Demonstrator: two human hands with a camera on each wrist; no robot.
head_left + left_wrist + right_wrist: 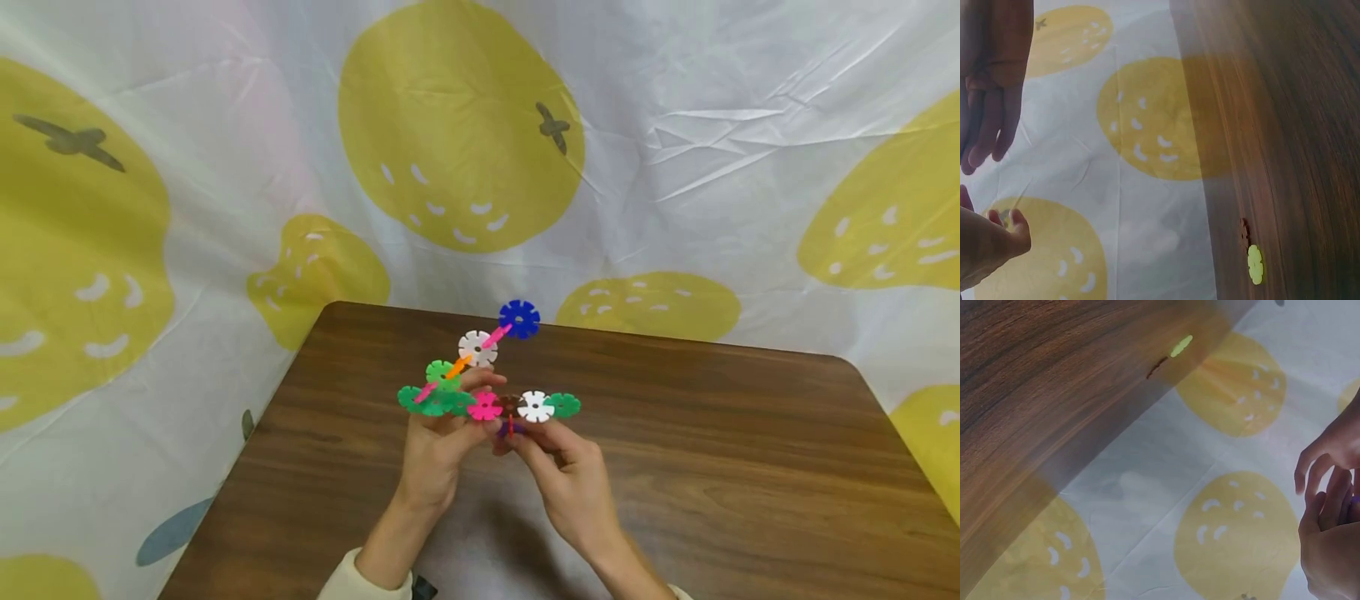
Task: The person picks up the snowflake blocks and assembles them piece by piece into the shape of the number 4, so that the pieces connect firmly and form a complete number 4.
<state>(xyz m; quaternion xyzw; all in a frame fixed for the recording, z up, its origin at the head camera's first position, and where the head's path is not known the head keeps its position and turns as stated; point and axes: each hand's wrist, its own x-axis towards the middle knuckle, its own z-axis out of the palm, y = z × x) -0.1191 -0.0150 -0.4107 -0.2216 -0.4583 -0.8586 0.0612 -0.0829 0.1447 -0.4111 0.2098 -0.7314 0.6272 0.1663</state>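
Both hands hold up one construction of slotted plastic discs above the table. My left hand (431, 471) grips its lower left part, next to a pink disc (485, 407). With thumb and fingers, my right hand (576, 479) pinches the underside near the middle, where a red disc (512, 426) stands edge-on by a purple one. A row of green, pink, brown and white discs (536, 407) runs across. From its left side, a slanting branch rises through a light green and a white disc to a blue disc (519, 319). Fingers partly hide the underside.
A brown wooden table (750, 450) lies below the hands. In the left wrist view, a yellow-green disc (1255, 264) and a brown disc (1245, 231) appear near the table's edge. Behind hangs a white curtain (675, 208) printed with yellow fruit.
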